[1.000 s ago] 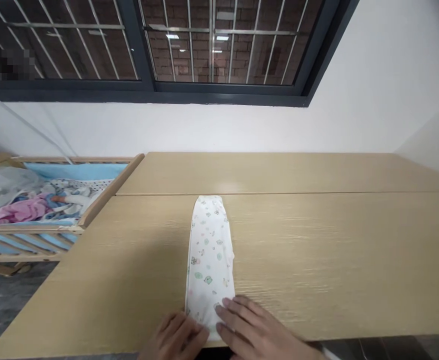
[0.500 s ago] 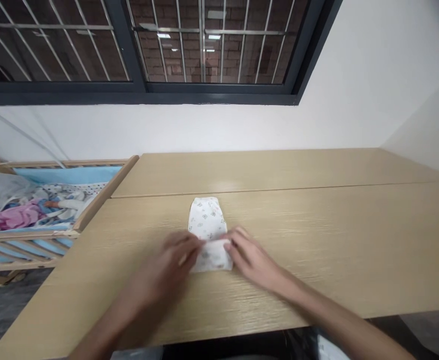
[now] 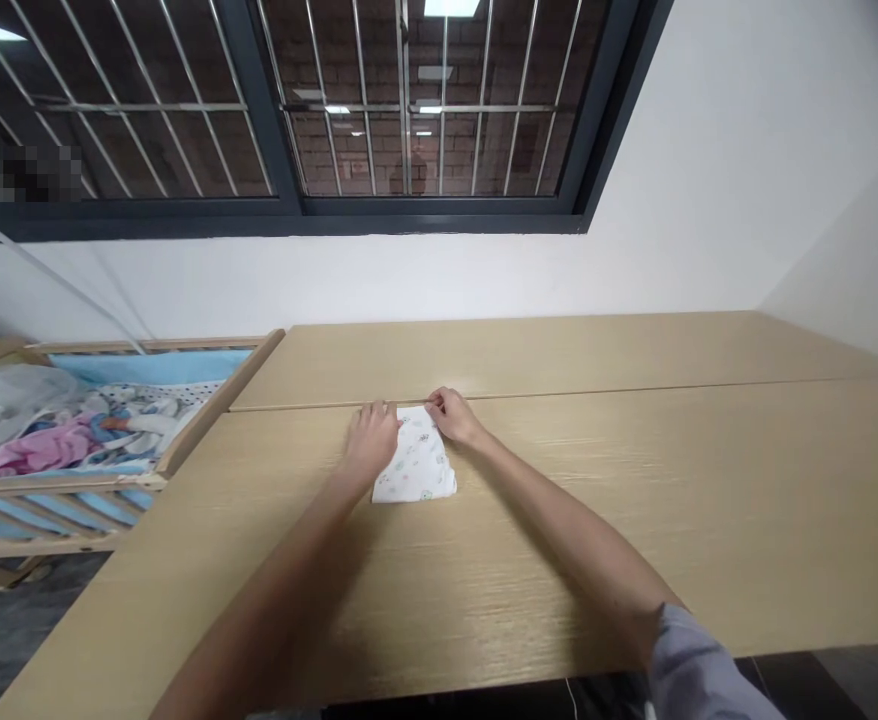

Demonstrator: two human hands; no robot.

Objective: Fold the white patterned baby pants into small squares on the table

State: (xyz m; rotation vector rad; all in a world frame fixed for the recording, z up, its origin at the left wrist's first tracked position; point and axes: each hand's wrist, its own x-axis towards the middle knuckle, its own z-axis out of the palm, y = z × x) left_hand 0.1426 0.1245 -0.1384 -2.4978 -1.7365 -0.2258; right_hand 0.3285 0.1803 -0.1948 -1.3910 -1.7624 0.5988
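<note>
A small folded white cloth [image 3: 415, 462] with a scattered print lies flat on the wooden table [image 3: 634, 490]; it could be a baby garment, but its kind is unclear. My left hand [image 3: 373, 438] is closed at the far left corner, its fingers curled over the edge. At the opposite far corner, my right hand [image 3: 454, 415] pinches the cloth between thumb and fingers. The near edge of the cloth lies free on the tabletop, with its lower right corner slightly uneven. My fingertips partly hide the far edge.
To the left stands a wooden crib [image 3: 221, 400] with blue lining, holding a pink cloth [image 3: 41, 447], other crumpled fabrics and a clear plastic bag [image 3: 11, 395]. A seam runs across the table just beyond my hands. Behind are a white wall and a barred window [image 3: 424, 110].
Both hands have moved from the cloth's near part to its far corners. The near flap they were folding now lies flat over it, so the cloth looks shorter. My view has tilted up slightly.
</note>
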